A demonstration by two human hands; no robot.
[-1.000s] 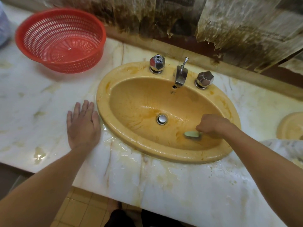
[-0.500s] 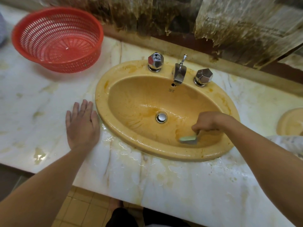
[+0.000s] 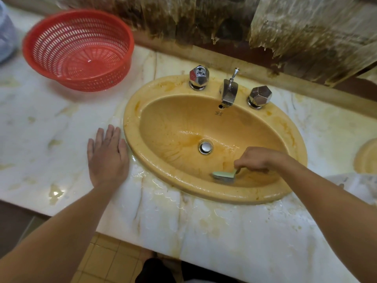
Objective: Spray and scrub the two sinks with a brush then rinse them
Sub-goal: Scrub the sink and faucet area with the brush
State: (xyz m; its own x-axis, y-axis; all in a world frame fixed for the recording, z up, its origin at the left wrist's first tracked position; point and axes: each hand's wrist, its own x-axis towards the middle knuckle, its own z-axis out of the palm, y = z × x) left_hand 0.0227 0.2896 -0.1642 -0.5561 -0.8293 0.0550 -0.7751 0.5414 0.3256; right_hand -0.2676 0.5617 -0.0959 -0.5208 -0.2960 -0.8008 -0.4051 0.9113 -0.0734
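Note:
A yellow oval sink (image 3: 155,164) with rusty stains is set in a wet marble counter (image 3: 40,127). My right hand (image 3: 257,159) grips the handle of a pale green brush (image 3: 223,175), whose head presses on the near wall of the basin, right of the chrome drain (image 3: 205,147). My left hand (image 3: 107,155) rests flat on the counter, fingers straight, just left of the sink rim. The rim of a second yellow sink (image 3: 365,158) shows at the right edge.
A red plastic colander basket (image 3: 77,50) stands on the counter at the back left. A chrome faucet (image 3: 229,90) and two faceted chrome knobs (image 3: 199,77) (image 3: 260,97) line the sink's back rim. A stained, peeling wall rises behind. A white cloth (image 3: 355,184) lies at the right.
My right hand has drawn the brush leftward and nearer along the basin's front wall. My left hand has stayed flat on the counter.

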